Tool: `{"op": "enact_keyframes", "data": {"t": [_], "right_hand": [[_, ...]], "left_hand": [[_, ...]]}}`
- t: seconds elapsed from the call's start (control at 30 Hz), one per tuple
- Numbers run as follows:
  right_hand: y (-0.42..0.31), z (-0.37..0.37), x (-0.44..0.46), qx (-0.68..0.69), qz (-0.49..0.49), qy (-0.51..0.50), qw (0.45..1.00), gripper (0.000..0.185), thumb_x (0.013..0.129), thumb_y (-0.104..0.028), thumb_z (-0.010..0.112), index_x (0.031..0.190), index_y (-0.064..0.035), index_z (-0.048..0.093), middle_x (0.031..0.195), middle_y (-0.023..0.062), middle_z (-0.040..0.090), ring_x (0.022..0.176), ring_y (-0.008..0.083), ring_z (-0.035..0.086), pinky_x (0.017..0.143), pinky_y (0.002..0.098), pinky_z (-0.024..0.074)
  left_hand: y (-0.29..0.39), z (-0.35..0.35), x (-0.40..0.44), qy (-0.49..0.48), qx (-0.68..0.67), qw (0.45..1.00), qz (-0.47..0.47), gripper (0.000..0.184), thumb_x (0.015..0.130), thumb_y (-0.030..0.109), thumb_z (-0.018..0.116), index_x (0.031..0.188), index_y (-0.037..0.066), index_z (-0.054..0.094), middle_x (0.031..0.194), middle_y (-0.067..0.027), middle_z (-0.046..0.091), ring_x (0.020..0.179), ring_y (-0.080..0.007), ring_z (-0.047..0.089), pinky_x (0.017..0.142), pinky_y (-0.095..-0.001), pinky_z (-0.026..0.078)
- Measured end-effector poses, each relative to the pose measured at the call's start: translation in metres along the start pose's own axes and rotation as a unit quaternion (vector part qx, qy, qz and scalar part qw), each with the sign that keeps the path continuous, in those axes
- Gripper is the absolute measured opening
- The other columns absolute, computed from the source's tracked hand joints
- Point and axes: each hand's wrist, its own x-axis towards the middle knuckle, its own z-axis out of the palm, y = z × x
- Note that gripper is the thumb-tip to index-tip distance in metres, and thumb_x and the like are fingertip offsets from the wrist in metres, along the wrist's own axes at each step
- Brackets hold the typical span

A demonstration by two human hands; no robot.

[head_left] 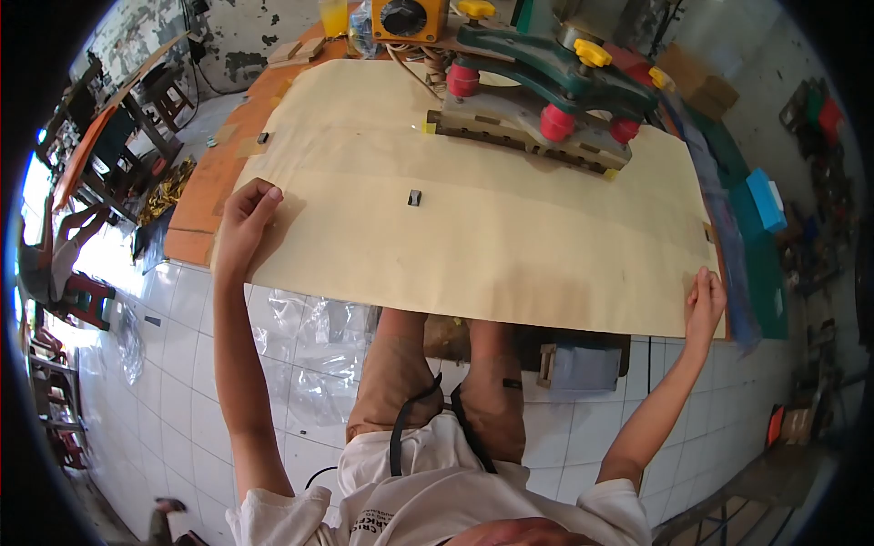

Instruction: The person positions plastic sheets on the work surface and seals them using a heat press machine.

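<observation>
A large cream sheet (364, 246) covers most of the orange table, its near edge over my knees. My left hand (252, 207) is at the sheet's left side, fingers curled together; what they hold, if anything, is too small to name. At the right edge my right hand (706, 293) is closed, its fingertips pressed together, with nothing clear to see between them. A small black piece (414, 197) lies on the sheet between the hands. Behind it a green metal frame (528, 68) with yellow knobs and red mounts carries a long toothed bar (519, 144).
An orange box with a round dial (409, 18) stands at the back beside a yellow cup (334, 16). A blue box (767, 200) lies at the right. Clear plastic (319, 341) is on the tiled floor. Another person (68, 246) is at the far left.
</observation>
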Motion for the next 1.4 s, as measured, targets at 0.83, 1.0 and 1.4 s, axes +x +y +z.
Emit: {"op": "enact_keyframes", "data": {"t": [0.83, 1.0, 1.4], "right_hand": [[0.006, 0.009, -0.004, -0.017, 0.0, 0.016, 1.0, 0.038, 0.095, -0.03, 0.06, 0.068, -0.0068, 0.05, 0.057, -0.0052, 0.038, 0.051, 0.0021, 0.028, 0.049, 0.0211, 0.0236], [0.003, 0.007, -0.005, -0.011, -0.004, 0.012, 1.0, 0.037, 0.095, -0.03, 0.061, 0.069, -0.0058, 0.053, 0.057, -0.0052, 0.038, 0.051, 0.002, 0.029, 0.049, 0.021, 0.0244], [-0.043, 0.046, 0.011, -0.331, -0.006, -0.167, 0.929, 0.023, 0.088, -0.021, 0.065, 0.086, 0.002, 0.062, 0.066, 0.0011, 0.055, 0.061, 0.0087, 0.048, 0.058, 0.0259, 0.0412]], "left_hand": [[-0.012, 0.003, 0.0, -0.004, 0.02, 1.0, -0.007, 0.022, 0.093, 0.022, 0.06, 0.079, 0.005, 0.055, 0.063, 0.0079, 0.041, 0.058, -0.0013, 0.036, 0.052, -0.0216, 0.026], [-0.008, 0.005, 0.0, -0.007, 0.007, 1.0, -0.018, 0.022, 0.093, 0.021, 0.06, 0.08, 0.004, 0.056, 0.064, 0.0079, 0.042, 0.058, -0.001, 0.036, 0.053, -0.0211, 0.027], [0.034, 0.015, 0.033, -0.163, 0.252, 0.954, 0.026, 0.021, 0.09, 0.021, 0.063, 0.086, 0.0, 0.06, 0.062, -0.001, 0.051, 0.058, -0.006, 0.045, 0.052, -0.0248, 0.035]]}}
